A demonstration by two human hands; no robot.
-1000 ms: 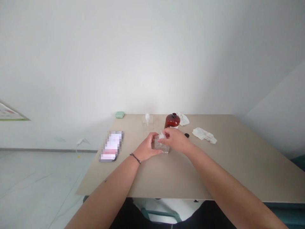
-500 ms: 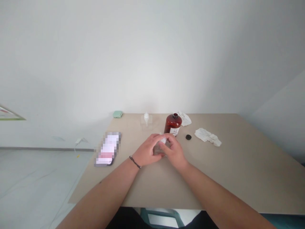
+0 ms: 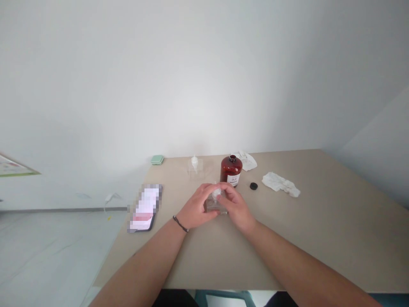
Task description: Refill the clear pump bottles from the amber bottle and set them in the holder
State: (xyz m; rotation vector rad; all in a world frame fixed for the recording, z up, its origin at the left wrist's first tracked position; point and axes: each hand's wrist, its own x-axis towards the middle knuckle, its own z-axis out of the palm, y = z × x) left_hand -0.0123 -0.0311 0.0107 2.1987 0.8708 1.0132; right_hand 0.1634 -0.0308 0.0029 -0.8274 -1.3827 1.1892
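Observation:
A small clear bottle (image 3: pixel 212 206) stands on the table in front of me, with a white cap or nozzle (image 3: pixel 216 193) at its top. My left hand (image 3: pixel 195 209) is curled around the bottle's left side. From the right, my right hand (image 3: pixel 238 208) has its thumb and fingers closed on the white top. Just behind my hands is a brown glass bottle (image 3: pixel 231 169) with a white label and an uncovered neck. A black cap (image 3: pixel 253 186) lies to its right.
A second clear bottle with a white nozzle (image 3: pixel 194 163) stands near the wall. At the left are a phone (image 3: pixel 145 208) and a small green case (image 3: pixel 157 160). Crumpled white tissues (image 3: pixel 281 184) lie at the right, and another tissue (image 3: pixel 247 161) sits behind the brown bottle.
The view has shifted slightly. My right thumb has moved a little on the white top, and more of that top shows. Both hands stay at the clear bottle.

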